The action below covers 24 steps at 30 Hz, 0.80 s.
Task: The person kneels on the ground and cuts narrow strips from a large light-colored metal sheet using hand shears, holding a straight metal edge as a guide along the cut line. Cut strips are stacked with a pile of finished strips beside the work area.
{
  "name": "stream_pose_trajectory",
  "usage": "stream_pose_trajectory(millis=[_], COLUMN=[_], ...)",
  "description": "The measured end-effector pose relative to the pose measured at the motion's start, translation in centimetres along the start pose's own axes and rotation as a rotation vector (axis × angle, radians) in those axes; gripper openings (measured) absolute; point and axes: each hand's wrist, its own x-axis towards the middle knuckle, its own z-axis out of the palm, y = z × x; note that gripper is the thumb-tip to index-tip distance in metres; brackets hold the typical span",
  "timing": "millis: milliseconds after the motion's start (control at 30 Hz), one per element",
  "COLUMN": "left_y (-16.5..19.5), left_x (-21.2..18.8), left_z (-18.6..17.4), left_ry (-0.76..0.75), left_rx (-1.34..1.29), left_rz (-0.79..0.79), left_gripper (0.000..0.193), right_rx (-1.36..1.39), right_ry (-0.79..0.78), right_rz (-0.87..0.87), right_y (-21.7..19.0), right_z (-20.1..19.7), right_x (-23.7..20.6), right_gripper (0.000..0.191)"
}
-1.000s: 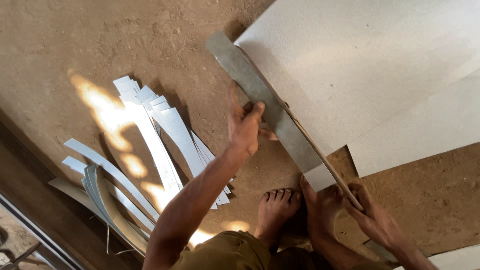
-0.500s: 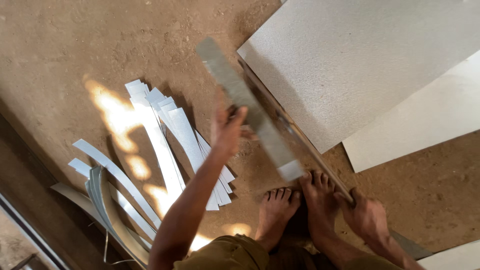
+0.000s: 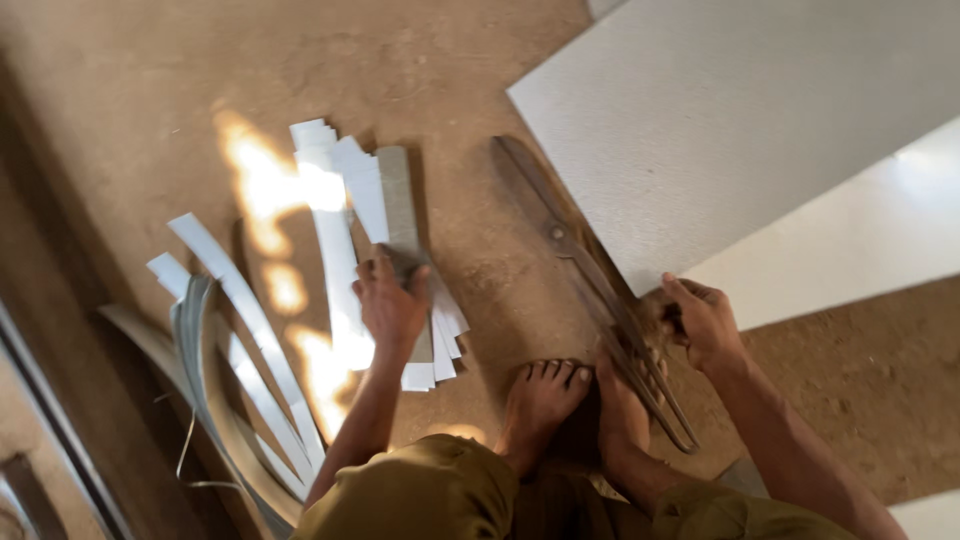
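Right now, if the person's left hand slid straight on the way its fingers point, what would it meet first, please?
The left hand already rests on a grey strip topping the pile of cut strips. Going straight on, it would likely just run along that strip, then reach bare floor.

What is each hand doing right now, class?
Left hand: lies flat on the top strip of the stack, gripping nothing.
Right hand: closed around the shears by their handle.
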Motion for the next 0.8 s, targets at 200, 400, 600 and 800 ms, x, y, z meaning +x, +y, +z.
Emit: stream_pose_trajectory(millis=[200, 400, 600, 800], left_y=[-0.5, -2.3, 2.1, 10.1], left_x=[-0.4, 0.1, -0.6, 0.2], left_z=[-1.1, -1.7, -1.9, 0.2], left_ry=[0.053, 0.092, -0.486, 0.016], left_rx=[-0.096, -0.1, -1.282, -0.589], left_rz=[0.049, 0.123, 0.057, 0.478], left_gripper=[0.07, 0.025, 0.05, 0.1], right_rx=[0.166, -0.272, -0.211, -1.297], right_ry=[-0.075, -0.291, -0.731, -0.427], right_rz=[-0.188, -0.013, -0.656, -1.015], right_y=[-3.2, -0.1, -0.9, -4.4], right_z=[5.3, 9.1, 4.4, 9.4], right_x=[-3.3, -7.2, -6.8, -4.7], right_gripper=[0.025, 0.035, 0.067, 0.142])
